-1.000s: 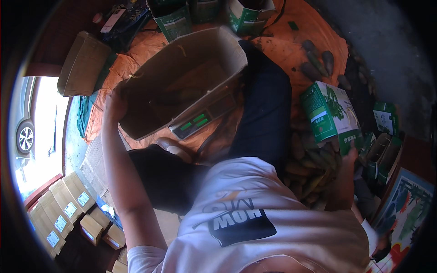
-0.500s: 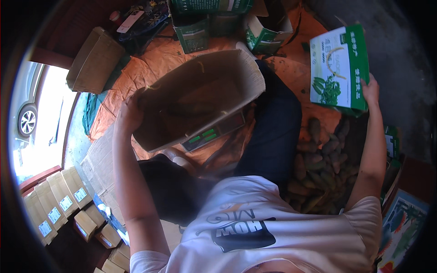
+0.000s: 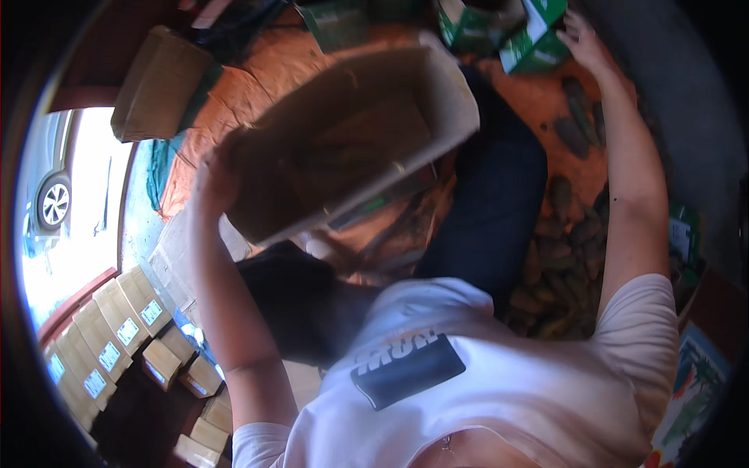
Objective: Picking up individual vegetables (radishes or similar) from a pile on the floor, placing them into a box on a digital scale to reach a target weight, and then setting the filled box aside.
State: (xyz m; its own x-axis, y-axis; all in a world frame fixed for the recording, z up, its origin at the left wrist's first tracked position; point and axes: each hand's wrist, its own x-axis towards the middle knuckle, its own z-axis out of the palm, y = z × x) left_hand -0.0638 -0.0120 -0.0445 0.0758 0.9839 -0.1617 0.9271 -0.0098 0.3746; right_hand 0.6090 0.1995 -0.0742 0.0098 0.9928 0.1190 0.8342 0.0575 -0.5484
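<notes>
My left hand [image 3: 214, 179] is closed on the left rim of a large open brown cardboard box [image 3: 367, 148]. The box is tilted toward me, its inside dark, and a longish shape at its bottom is too dim to name. Beneath its near edge part of a digital scale [image 3: 382, 196] shows. Far to the right, my right hand [image 3: 587, 45] is stretched out with its fingers apart, beside a green and white carton [image 3: 538, 51] on the orange sheet. Its fingertips are at the carton's right side; whether they touch it I cannot tell.
Brownish tubers [image 3: 566, 261] lie heaped right of my leg, with several more farther off. Other green cartons [image 3: 331, 23] stand at the far side of the orange sheet [image 3: 257, 93]. A brown box [image 3: 160, 86] stands far left, and labelled small boxes [image 3: 117, 327] line the lower left.
My right hand has carried the green and white carton away from me to the far side, and its fingers have spread. The brown box has shifted slightly in view, still in my left hand.
</notes>
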